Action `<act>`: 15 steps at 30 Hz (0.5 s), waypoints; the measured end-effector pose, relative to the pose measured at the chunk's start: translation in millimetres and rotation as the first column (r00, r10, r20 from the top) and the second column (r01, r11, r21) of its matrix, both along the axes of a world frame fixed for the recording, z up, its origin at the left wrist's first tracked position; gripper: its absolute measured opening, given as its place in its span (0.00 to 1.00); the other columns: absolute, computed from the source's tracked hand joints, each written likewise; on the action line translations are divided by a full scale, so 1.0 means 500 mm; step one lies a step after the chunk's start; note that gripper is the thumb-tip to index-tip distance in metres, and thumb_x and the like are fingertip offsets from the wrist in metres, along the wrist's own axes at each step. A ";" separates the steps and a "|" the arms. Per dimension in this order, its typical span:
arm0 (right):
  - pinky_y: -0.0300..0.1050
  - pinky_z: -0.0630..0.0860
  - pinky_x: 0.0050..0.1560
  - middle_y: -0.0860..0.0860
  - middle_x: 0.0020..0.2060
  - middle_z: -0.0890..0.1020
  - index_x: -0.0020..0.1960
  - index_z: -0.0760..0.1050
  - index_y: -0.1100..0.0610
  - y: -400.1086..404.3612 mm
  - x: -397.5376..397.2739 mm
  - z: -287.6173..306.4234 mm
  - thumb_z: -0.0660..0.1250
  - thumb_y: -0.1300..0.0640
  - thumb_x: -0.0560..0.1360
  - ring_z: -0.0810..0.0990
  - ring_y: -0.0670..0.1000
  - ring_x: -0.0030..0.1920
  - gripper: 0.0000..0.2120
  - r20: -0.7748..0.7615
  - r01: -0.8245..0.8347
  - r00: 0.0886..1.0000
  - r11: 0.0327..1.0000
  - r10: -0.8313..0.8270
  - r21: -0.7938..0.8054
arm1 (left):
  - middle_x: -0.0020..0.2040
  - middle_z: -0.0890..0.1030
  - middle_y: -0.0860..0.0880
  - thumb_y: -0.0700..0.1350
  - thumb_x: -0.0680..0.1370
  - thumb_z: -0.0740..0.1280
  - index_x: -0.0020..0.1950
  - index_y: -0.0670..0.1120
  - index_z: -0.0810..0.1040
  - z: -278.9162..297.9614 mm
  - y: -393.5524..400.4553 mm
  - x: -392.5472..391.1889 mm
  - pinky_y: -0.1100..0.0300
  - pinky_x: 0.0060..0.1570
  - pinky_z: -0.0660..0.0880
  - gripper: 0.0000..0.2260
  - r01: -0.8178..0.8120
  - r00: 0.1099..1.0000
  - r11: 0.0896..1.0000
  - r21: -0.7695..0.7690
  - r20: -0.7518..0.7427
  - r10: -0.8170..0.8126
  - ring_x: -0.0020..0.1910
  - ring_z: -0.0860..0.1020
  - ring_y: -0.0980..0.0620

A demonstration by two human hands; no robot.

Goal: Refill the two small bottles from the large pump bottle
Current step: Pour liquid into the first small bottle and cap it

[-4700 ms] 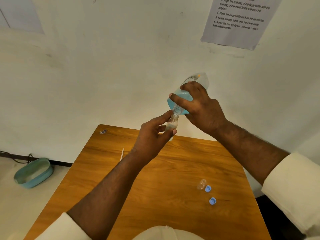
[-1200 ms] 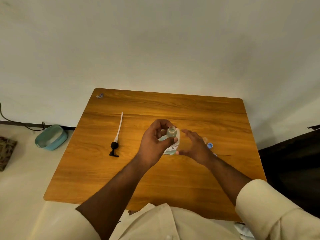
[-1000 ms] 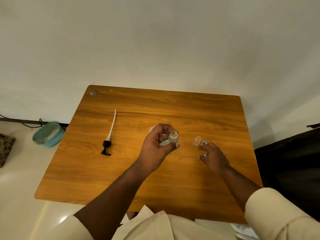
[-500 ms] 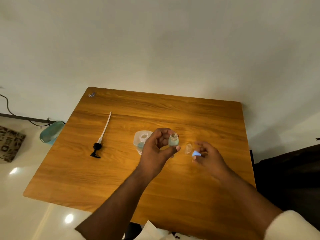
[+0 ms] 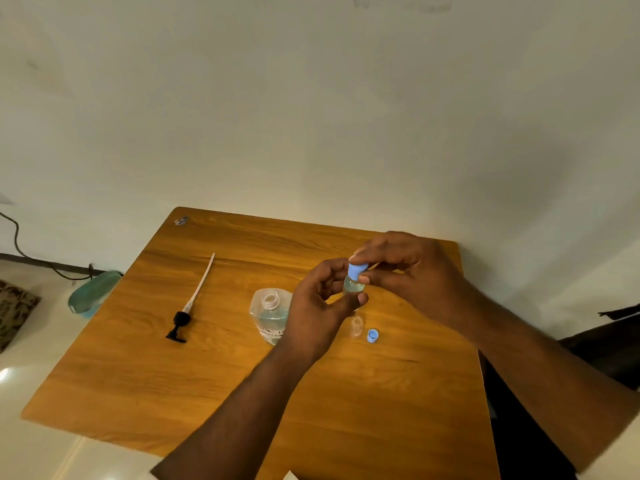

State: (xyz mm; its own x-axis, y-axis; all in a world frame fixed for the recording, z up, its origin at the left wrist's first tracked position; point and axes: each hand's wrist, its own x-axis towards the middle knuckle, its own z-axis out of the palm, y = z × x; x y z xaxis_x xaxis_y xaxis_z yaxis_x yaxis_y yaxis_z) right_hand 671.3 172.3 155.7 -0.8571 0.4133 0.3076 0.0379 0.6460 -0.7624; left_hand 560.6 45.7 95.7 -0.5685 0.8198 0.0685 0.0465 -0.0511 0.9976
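The left hand (image 5: 320, 308) pinches a small clear plastic bottle (image 5: 354, 285) holding pale blue liquid, lifted above the table. The right hand (image 5: 408, 271) grips a light blue ribbed screw cap (image 5: 356, 270) by thumb and fingertips, seated on that bottle's neck. The step appears to be capping the first filled bottle; next it probably needs twisting until snug, bottle kept upright.

Just below the hands stands a second small clear bottle (image 5: 356, 326), seemingly empty, with its blue cap (image 5: 372, 335) beside it. Behind the left hand sits the large clear pump bottle (image 5: 270, 311), open-necked, with some bluish liquid inside. Well to the left lies the black pump head with its white tube (image 5: 192, 303) on the glossy wood-grain table (image 5: 346, 410).
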 end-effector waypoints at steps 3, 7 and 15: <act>0.34 0.78 0.48 0.47 0.48 0.82 0.55 0.81 0.53 -0.001 -0.010 0.017 0.73 0.63 0.70 0.80 0.44 0.49 0.15 0.067 -0.026 0.998 0.995 0.020 0.092 | 0.51 0.84 0.51 0.35 0.71 0.74 0.59 0.47 0.78 0.011 -0.008 -0.009 0.53 0.45 0.82 0.18 0.002 1.000 1.000 0.000 -0.014 -0.002 0.51 0.82 0.52; 0.38 0.79 0.45 0.47 0.44 0.81 0.49 0.81 0.53 -0.019 -0.028 0.050 0.75 0.61 0.68 0.80 0.44 0.43 0.11 0.151 -0.035 0.988 0.984 0.009 0.175 | 0.52 0.84 0.48 0.34 0.70 0.75 0.60 0.44 0.79 0.026 -0.024 -0.030 0.52 0.49 0.80 0.19 0.022 1.000 1.000 0.005 -0.009 -0.022 0.52 0.82 0.50; 0.38 0.77 0.39 0.43 0.49 0.78 0.57 0.72 0.43 -0.073 -0.076 0.095 0.78 0.47 0.63 0.78 0.46 0.44 0.26 0.213 0.112 0.962 0.958 -0.171 0.262 | 0.48 0.86 0.50 0.37 0.73 0.73 0.63 0.50 0.74 0.053 -0.058 -0.088 0.59 0.43 0.81 0.21 0.069 0.997 0.995 0.068 -0.024 -0.067 0.50 0.84 0.52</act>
